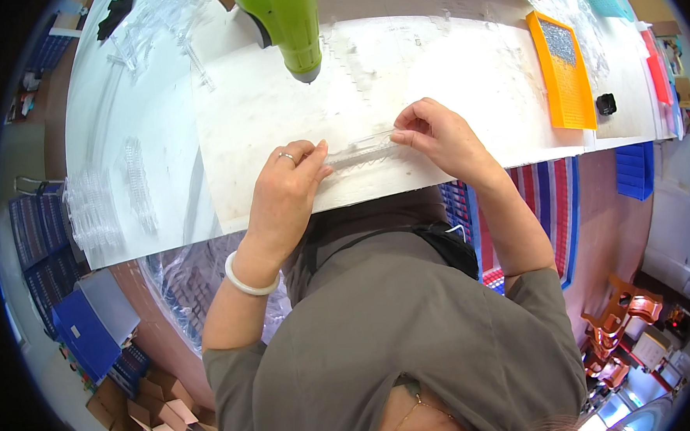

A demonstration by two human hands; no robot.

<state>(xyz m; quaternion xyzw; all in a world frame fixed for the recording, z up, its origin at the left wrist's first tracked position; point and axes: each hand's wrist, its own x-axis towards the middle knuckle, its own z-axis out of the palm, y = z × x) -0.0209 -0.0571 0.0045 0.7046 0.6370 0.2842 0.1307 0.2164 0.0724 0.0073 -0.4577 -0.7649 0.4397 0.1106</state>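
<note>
Clear plastic strip (361,148), pinched at both ends by left hand (285,189) and right hand (438,136), might snap (thin) if bent.

The person wore a grey-olive short-sleeved top, plain and loose, with the sleeves ending above the elbows and both forearms bare. A smooth, pale whitish bangle (248,280) sat round the left wrist. A thin silver-coloured ring (287,156) was on one finger of the left hand (285,191). The right hand (442,136) carried no ring or band that could be made out. A fine gold-coloured chain (419,408) lay at the neck, partly under the collar. A dark strap (354,240) crossed the chest to a black pouch (450,249) at the person's right side.
</note>
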